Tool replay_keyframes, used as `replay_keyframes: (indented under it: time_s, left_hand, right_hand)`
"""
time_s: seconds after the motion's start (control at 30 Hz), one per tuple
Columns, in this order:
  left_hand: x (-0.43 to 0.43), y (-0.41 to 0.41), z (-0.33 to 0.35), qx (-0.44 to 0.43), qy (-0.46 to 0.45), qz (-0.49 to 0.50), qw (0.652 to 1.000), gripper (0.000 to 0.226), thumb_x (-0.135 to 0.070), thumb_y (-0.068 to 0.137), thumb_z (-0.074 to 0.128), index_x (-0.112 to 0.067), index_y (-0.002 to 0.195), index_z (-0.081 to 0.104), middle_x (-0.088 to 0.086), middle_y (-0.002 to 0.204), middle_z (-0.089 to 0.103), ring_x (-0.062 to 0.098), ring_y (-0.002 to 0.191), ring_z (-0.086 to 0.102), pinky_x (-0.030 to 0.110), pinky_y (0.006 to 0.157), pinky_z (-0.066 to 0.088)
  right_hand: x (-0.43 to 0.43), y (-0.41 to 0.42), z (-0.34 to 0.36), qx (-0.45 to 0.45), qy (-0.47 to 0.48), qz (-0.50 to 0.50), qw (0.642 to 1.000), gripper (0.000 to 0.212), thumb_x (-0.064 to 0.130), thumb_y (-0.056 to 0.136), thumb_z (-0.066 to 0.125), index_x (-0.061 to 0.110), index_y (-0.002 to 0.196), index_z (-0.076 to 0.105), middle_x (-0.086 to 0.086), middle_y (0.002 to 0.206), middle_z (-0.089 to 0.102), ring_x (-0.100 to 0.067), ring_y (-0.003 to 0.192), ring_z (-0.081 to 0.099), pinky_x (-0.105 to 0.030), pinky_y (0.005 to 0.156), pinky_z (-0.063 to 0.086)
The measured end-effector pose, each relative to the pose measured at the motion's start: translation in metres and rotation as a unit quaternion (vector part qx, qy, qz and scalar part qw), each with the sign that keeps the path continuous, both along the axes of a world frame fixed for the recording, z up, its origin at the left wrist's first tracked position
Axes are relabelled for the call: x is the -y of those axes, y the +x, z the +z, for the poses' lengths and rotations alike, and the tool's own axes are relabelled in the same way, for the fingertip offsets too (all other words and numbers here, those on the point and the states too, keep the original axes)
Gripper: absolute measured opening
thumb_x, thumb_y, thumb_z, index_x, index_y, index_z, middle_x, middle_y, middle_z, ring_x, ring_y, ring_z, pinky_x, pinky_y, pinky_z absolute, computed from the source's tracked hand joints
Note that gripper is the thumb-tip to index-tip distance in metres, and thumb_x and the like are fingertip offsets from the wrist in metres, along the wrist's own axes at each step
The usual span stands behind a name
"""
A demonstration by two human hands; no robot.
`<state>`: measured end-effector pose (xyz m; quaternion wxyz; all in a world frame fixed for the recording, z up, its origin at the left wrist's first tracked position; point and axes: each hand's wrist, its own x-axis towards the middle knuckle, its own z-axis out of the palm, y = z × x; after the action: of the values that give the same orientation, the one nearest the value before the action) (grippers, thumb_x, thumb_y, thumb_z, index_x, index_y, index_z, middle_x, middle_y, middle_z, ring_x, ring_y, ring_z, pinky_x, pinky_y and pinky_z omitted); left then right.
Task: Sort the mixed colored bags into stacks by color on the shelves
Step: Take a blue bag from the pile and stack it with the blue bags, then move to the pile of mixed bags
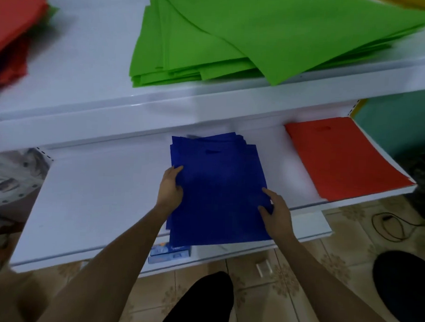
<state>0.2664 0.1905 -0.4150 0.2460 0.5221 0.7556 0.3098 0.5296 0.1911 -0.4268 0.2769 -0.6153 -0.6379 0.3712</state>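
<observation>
— stacks on the shelves, how many do you count?
— three sorted ones and one jumble. on the upper shelf (88, 70) lies one green stack (212, 39), fanned out loosely, its top bag skewed over the front lip. far to the left on the same shelf sits one mixed pile (13, 25), red on top with green and dark blue showing at its edges; it is blurred.
— and below?
— two stacks on the lower shelf (95, 199). one blue stack (217, 192) in the middle, its near end hanging over the front edge, and one orange-red stack (340, 159) at the right end, well apart from it.
— hands?
— two, both on the blue stack. the left hand (170, 188) grasps its left edge, thumb on top and fingers curled round. the right hand (277, 212) lies released on its right edge, forefinger and thumb stretched flat on the top bag.
— anything else?
— one small blue box (169, 252) on a ledge under the blue stack, and one black cable (393, 227) on the tiled floor at the right.
</observation>
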Motion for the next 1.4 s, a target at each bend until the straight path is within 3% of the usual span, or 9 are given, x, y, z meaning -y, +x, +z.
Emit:
replay_keyframes:
  time_s: [0.23,0.37,0.57,0.7,1.0,1.13,1.23,1.33,1.4]
  left_hand:
    - [-0.045,-0.032,-0.042,-0.055,-0.121,-0.003,0.991,0.051,-0.001,0.093,0.042,-0.009,0.143,0.031,0.012,0.155,0.013,0.027,0.142,0.020,0.033,0.112,0.026]
    - [-0.022,-0.029,-0.037,-0.048,-0.141,0.016,0.989,0.049,-0.005,0.093,0.044,-0.008,0.141,0.034,0.013,0.152,0.022,0.028,0.139,0.026,0.032,0.110,0.028]
    - [0.048,0.001,0.009,-0.069,-0.093,0.011,0.993,0.046,-0.011,0.094,0.044,-0.007,0.140,0.037,0.014,0.144,0.039,0.030,0.132,0.037,0.036,0.109,0.030]
    - [0.112,0.027,0.047,-0.134,-0.067,0.005,0.989,0.045,-0.019,0.097,0.040,-0.012,0.141,0.034,0.011,0.143,0.041,0.030,0.130,0.036,0.039,0.105,0.034]
    - [0.217,0.011,0.162,-0.224,0.057,0.056,0.971,0.042,-0.024,0.097,0.039,-0.015,0.139,0.038,0.007,0.133,0.051,0.026,0.123,0.044,0.038,0.095,0.040]
    - [0.245,-0.025,0.240,-0.261,0.166,0.068,0.949,0.035,-0.019,0.096,0.043,-0.013,0.130,0.049,0.004,0.118,0.061,0.024,0.106,0.055,0.041,0.084,0.046]
    - [0.258,-0.059,0.290,-0.313,0.244,0.091,0.914,0.033,-0.019,0.091,0.043,-0.010,0.120,0.056,0.005,0.106,0.065,0.026,0.095,0.057,0.036,0.081,0.043]
    - [0.260,-0.107,0.321,-0.332,0.259,0.105,0.901,0.033,-0.017,0.090,0.042,-0.011,0.118,0.057,0.005,0.105,0.064,0.026,0.096,0.056,0.036,0.082,0.044]
    - [0.256,-0.143,0.329,-0.333,0.231,0.112,0.908,0.033,-0.013,0.092,0.045,-0.010,0.123,0.054,0.008,0.114,0.061,0.027,0.106,0.052,0.036,0.089,0.041]
  right_hand:
    - [-0.052,-0.020,-0.046,0.088,-0.037,0.026,0.995,0.053,0.018,0.093,0.051,0.012,0.142,0.032,-0.015,0.143,0.037,-0.031,0.129,0.037,-0.037,0.106,0.033]
    - [-0.031,-0.011,-0.039,0.096,-0.040,0.049,0.993,0.054,0.019,0.093,0.052,0.011,0.142,0.032,-0.018,0.146,0.032,-0.035,0.131,0.033,-0.041,0.109,0.031]
    - [0.035,0.002,0.010,0.060,-0.017,0.123,0.990,0.049,0.013,0.095,0.048,0.009,0.141,0.032,-0.014,0.144,0.037,-0.027,0.130,0.036,-0.024,0.106,0.026]
    - [0.088,0.001,0.043,0.067,-0.024,0.194,0.978,0.050,0.016,0.095,0.047,0.012,0.142,0.031,-0.013,0.144,0.036,-0.025,0.131,0.037,-0.030,0.106,0.029]
    - [0.153,-0.065,0.158,0.062,0.095,0.336,0.935,0.049,0.022,0.096,0.044,0.020,0.143,0.031,-0.007,0.133,0.048,-0.021,0.124,0.042,-0.033,0.101,0.038]
    - [0.163,-0.114,0.241,-0.029,0.178,0.334,0.925,0.041,0.018,0.095,0.045,0.017,0.136,0.042,-0.003,0.112,0.055,-0.017,0.104,0.052,-0.031,0.089,0.043]
    - [0.165,-0.150,0.292,-0.101,0.215,0.303,0.923,0.036,0.012,0.093,0.046,0.014,0.129,0.049,0.004,0.093,0.053,-0.012,0.083,0.052,-0.020,0.075,0.042]
    - [0.157,-0.184,0.321,-0.133,0.221,0.272,0.927,0.035,0.012,0.092,0.047,0.015,0.127,0.051,0.015,0.079,0.050,-0.007,0.069,0.050,-0.014,0.061,0.039]
    - [0.150,-0.204,0.328,-0.125,0.217,0.261,0.932,0.036,0.013,0.093,0.046,0.015,0.129,0.049,0.011,0.082,0.050,-0.010,0.073,0.051,-0.016,0.058,0.037]
